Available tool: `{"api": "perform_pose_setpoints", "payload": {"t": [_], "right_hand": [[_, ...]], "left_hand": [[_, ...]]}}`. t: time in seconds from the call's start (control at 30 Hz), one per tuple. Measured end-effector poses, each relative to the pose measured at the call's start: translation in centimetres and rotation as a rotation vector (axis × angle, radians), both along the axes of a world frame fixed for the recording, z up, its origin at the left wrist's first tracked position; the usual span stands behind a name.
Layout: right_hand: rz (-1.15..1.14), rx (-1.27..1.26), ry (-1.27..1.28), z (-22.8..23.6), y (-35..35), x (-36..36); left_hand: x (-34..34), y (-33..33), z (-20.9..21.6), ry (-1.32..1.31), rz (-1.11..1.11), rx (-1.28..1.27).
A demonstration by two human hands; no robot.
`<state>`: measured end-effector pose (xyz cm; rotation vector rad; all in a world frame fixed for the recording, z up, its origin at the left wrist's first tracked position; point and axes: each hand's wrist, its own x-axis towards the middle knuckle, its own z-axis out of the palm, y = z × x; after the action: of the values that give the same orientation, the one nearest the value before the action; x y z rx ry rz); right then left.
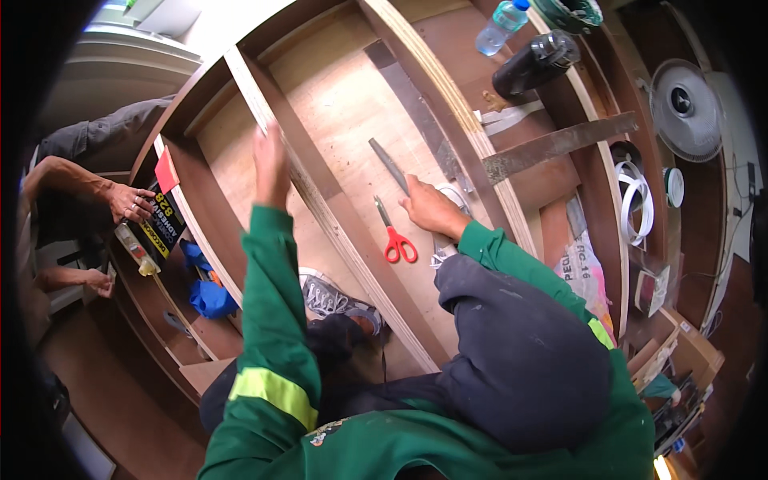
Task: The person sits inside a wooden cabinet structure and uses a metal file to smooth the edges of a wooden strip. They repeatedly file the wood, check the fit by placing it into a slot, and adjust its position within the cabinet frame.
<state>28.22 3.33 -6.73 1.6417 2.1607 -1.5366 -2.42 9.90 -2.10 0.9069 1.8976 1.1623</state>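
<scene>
My left hand [273, 166] is held edge-on at the raw edge of a long upright wooden panel [312, 188], its fingers straight and slightly blurred. Whether it touches the edge or hovers just over it, I cannot tell. In my right hand [436, 210] is a long grey flat file [387, 164], its tip pointing away and to the left; the fingers hide its near end. Beside that hand, red-handled scissors [398, 242] lie on the pale wooden board, blades pointing away. My shoe [324, 296] stands between the panels.
Parallel wooden panels divide the frame. A water bottle [502, 28] and a black flask [534, 66] are at the far right, near a fan [684, 108]. White edging rolls [634, 204] are at right. On the left, another person's hand [132, 203] touches a black-and-yellow can [164, 228].
</scene>
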Motion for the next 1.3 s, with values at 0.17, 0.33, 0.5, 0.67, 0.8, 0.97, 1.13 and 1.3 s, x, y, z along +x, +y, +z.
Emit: {"api": "perform_pose_setpoints", "payload": {"t": [0.17, 0.33, 0.5, 0.67, 0.8, 0.97, 1.13, 1.3], "right_hand": [[0.21, 0.125, -0.093, 3.7, -0.8, 1.6], [-0.158, -0.106, 0.24, 7.2, -3.2, 6.6], [-1.133, 0.234, 0.362, 6.0, -0.2, 14.3], [-1.361, -0.432, 1.185, 1.4, 8.1, 20.7], [-1.098, -0.22, 1.501, 2.0, 7.8, 22.1], [-1.115, 0.153, 1.197, 9.4, 4.6, 17.8], [-1.126, 0.222, 1.089, 20.7, 1.8, 19.8], [-0.893, 0.334, 1.021, 35.2, -0.4, 23.3]], "left_hand": [[3.5, -13.9, 2.3, -0.46, -0.107, -0.301], [5.1, -18.1, 7.9, -0.364, -0.402, -0.669], [5.7, -21.2, 13.8, -0.365, -0.715, -0.698], [8.2, -23.2, 10.7, 0.043, -0.759, -0.224], [13.1, -23.9, 15.8, 0.124, -0.987, -0.309], [13.0, -32.9, 21.0, 0.34, -0.879, -0.212], [13.5, -36.0, 28.3, 0.506, -0.84, -0.134], [14.3, -32.8, 31.5, 0.46, -0.868, 0.044]]}}
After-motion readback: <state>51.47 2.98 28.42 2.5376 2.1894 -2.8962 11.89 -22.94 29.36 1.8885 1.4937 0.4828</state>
